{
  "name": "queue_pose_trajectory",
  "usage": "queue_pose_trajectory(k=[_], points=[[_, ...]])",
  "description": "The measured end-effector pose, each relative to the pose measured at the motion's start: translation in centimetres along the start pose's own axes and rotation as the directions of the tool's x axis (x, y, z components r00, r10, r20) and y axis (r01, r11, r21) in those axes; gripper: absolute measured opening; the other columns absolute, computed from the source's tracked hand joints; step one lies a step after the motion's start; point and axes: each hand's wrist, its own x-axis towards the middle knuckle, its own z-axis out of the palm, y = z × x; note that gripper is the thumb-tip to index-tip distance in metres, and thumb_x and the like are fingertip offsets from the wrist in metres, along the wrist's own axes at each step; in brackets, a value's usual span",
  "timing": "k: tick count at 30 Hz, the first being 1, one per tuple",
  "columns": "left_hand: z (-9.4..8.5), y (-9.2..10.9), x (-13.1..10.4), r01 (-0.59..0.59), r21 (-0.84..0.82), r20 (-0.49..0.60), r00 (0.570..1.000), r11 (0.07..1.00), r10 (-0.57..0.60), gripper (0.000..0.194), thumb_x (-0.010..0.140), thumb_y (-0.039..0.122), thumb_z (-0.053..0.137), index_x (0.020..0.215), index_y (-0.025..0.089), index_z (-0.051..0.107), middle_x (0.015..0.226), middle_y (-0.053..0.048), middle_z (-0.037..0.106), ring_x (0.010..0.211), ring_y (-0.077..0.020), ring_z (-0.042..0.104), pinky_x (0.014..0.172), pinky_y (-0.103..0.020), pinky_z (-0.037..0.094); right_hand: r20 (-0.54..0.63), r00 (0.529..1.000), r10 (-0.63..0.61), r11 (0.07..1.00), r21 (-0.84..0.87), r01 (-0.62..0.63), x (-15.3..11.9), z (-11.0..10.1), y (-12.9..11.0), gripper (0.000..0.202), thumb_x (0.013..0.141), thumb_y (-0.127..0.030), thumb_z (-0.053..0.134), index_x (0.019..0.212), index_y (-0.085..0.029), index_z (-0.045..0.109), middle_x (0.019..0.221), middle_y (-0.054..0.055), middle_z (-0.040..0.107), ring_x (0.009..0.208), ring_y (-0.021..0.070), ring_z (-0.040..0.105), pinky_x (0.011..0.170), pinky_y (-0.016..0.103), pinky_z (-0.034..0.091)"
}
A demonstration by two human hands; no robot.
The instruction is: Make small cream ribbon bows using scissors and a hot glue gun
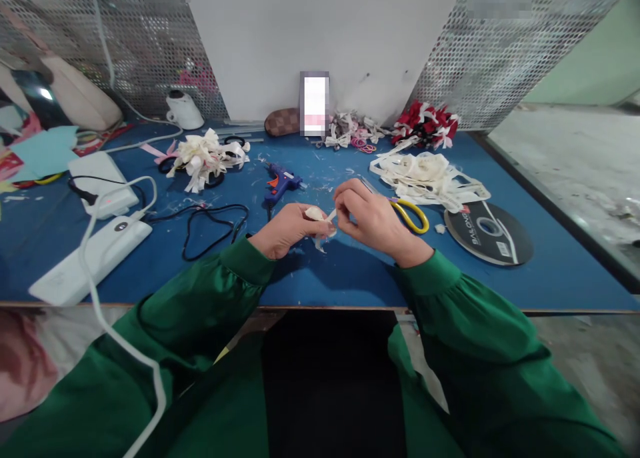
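Observation:
My left hand point(293, 231) is closed on a small cream ribbon bow point(315, 213), with loose ends hanging below the fingers. Close by on the right, my right hand point(367, 217) pinches a narrow ribbon strip that runs to the bow. Behind the left hand a blue glue gun point(281, 185) lies on the table. Scissors with yellow handles point(413, 216) lie just beyond my right wrist, their blades partly hidden by that hand. A heap of cream ribbon point(425, 178) is spread past the scissors.
A black ribbon spool point(487, 233) lies at the right. Cream bows point(207, 158) are piled at the left, red bows point(425, 125) at the back right. White power strips point(93, 255) and a black cable point(215, 211) occupy the left side. A lit phone point(315, 101) leans at the back.

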Motion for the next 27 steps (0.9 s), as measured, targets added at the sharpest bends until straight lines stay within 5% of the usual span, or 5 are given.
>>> queue_pose_trajectory(k=[4,9,14,20,27], points=[[0.3,0.1,0.0,0.007,-0.068,-0.084,0.996,0.998,-0.013,0.026,0.055,0.026,0.089,0.061,0.015,0.067,0.059,0.002,0.061,0.059,-0.0111,0.052,0.059,-0.027,0.038,-0.021,0.984,0.175,0.959,0.229,-0.166,0.0,0.6,-0.1,0.007,0.095,-0.019,0.050,0.092,-0.019,0.056,0.101,0.010,0.064,0.075,0.0158,0.059,0.065,0.030,0.045],[0.5,0.3,-0.1,-0.054,-0.109,-0.162,0.986,0.993,0.036,0.030,0.054,0.031,0.091,0.062,0.015,0.067,0.062,0.001,0.063,0.062,-0.0118,0.054,0.063,-0.027,0.042,0.253,0.839,0.482,0.565,0.642,-0.518,-0.1,1.4,0.1,0.032,0.092,-0.050,0.061,0.089,-0.019,0.062,0.075,0.001,0.063,0.066,0.0146,0.060,0.062,0.029,0.046],[0.5,0.1,-0.1,-0.073,-0.036,-0.150,0.986,0.997,0.067,0.030,0.057,0.034,0.091,0.065,0.014,0.069,0.063,0.000,0.064,0.063,-0.0123,0.054,0.063,-0.027,0.042,0.283,0.790,0.544,0.442,0.704,-0.557,-0.2,2.3,0.1,0.035,0.083,-0.051,0.072,0.073,-0.019,0.061,0.064,-0.001,0.060,0.058,0.0125,0.056,0.058,0.028,0.042],[0.2,0.0,0.0,-0.082,-0.053,-0.131,0.989,0.995,0.075,0.032,0.066,0.044,0.086,0.071,0.016,0.074,0.070,-0.002,0.069,0.065,-0.0124,0.057,0.065,-0.026,0.045,0.179,0.835,0.521,0.544,0.684,-0.486,-0.1,2.1,0.0,0.023,0.085,-0.034,0.067,0.068,-0.020,0.061,0.060,-0.003,0.058,0.055,0.0112,0.053,0.055,0.027,0.039],[0.3,-0.2,0.0,-0.049,0.069,-0.118,0.991,0.996,0.057,0.020,0.066,0.033,0.084,0.067,0.015,0.075,0.062,-0.001,0.067,0.057,-0.0113,0.053,0.058,-0.026,0.038,-0.070,0.931,0.358,0.830,0.480,-0.283,-0.1,1.7,-0.9,0.021,0.088,-0.020,0.059,0.068,-0.021,0.057,0.065,-0.001,0.055,0.062,0.0128,0.048,0.060,0.028,0.037]])
